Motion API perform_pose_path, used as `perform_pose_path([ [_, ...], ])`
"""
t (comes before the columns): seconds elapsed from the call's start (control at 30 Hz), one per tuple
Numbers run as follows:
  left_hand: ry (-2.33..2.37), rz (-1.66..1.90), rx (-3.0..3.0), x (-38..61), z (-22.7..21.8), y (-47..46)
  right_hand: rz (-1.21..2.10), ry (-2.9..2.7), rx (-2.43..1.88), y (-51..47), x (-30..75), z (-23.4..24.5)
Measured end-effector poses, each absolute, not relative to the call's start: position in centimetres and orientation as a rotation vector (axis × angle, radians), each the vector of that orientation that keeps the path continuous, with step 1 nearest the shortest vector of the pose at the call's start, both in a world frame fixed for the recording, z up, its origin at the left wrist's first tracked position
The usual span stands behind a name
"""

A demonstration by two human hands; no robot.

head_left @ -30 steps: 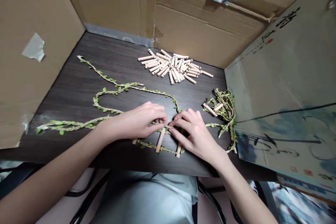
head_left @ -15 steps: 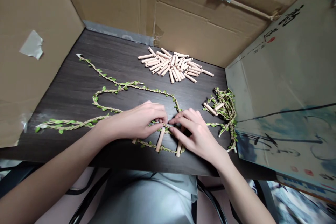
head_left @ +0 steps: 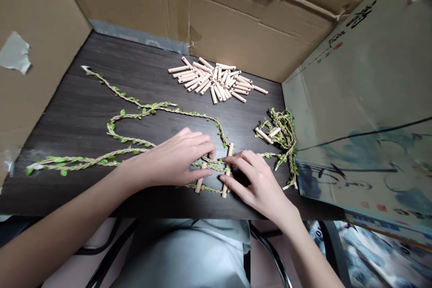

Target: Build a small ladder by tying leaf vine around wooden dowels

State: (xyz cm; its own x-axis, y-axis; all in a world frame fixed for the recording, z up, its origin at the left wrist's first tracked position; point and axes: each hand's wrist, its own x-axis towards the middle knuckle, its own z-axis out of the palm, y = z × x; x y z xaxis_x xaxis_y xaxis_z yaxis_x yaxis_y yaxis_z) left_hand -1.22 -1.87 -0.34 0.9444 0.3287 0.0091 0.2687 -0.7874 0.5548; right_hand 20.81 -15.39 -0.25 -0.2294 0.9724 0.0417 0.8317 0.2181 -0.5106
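Since the earlier frames, the long peg [head_left: 230,153] has swung more upright in the view, its upper end now showing clear between the two hands, and the left hand [head_left: 175,162] has flattened out of its pinch.

Left hand: palm down, fingers extended and relaxed, lying on the leaf vine [head_left: 77,160] just beside the short peg [head_left: 198,185]; it grasps nothing.

Right hand [head_left: 258,182]: thumb and forefinger closed on the long peg at its middle; the remaining fingers curl behind.

Both pegs lie across two strands of the vine directly between the hands, like rungs, the short peg nearer the left thumb. Beyond the left wrist the vine runs away in loose loops over the dark table [head_left: 135,63].

Just beyond the right hand's knuckles sits a vine tangle [head_left: 285,135] with two further pegs caught in it. Farther ahead of both hands lies the peg pile [head_left: 216,82], well apart from them. Cardboard walls [head_left: 243,31] enclose the table on three sides.
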Motion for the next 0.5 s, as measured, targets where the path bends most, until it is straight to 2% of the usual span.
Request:
perform_pose_path([
  [0.5, 0.480, 0.137, 2.550, -1.4, 0.0, -1.8, 0.524, -2.189, -1.672, -14.1, 20.9, -0.2],
])
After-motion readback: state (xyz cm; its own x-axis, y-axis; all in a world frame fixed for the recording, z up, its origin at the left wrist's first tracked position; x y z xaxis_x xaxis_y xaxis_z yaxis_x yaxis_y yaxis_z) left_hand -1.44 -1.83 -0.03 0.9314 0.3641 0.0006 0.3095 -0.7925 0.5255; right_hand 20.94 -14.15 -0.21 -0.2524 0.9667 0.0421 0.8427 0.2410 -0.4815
